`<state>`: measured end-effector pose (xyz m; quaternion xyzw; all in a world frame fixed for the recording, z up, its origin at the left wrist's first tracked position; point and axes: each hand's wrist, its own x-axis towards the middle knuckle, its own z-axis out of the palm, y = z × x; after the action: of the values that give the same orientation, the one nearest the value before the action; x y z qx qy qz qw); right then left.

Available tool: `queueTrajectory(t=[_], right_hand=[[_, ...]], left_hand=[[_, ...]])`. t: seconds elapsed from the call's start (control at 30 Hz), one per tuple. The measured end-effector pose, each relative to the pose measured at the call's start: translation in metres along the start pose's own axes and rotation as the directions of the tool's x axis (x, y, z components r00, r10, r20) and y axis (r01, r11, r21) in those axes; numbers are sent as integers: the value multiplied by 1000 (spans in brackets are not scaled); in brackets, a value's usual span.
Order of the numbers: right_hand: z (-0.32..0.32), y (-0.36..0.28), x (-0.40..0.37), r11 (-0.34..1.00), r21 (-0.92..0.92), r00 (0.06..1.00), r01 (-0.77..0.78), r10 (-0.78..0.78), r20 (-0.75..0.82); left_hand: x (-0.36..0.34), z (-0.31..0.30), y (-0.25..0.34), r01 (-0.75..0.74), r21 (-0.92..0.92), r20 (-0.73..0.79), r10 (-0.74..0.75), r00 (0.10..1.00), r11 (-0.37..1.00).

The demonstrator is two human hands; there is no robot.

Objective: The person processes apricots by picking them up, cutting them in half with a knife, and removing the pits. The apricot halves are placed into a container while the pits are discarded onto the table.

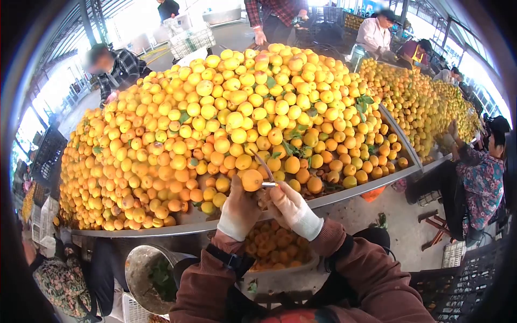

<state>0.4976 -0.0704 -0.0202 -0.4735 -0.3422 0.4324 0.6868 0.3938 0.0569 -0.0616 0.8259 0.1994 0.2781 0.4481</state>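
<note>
Holding round yellow-orange fruit (251,180), left hand (239,210) in closed grip, right hand (292,209) gripping curved tool (269,184)

Premises: open-sided fruit-handling shed. Evid.: steel post (86,22), high roof (62,24), conc. flr. (398,226); metal-edged table (134,233) w/ lg. heap of orange-yellow fruit (215,124), commercial qty.; 2nd heap (425,107) adj. at R; plastic crate (193,44) nearby; several workers (484,180) at the heaps.
</note>
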Motion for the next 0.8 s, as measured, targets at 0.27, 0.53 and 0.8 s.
queueTrajectory(t=[0.27,0.53,0.8], right_hand=[[-3,-2,4,997,-77,1000,0,0,6],[-8,-1,4,996,-91,1000,2,-1,8],[-7,22,9,929,-354,974,107,-170,-151]], left_hand=[[0,-6,4,-297,-296,-96,281,955,908],[-5,-10,32,-81,-821,-19,115,993,565],[-1,-15,33,192,-881,152,-127,980,432]])
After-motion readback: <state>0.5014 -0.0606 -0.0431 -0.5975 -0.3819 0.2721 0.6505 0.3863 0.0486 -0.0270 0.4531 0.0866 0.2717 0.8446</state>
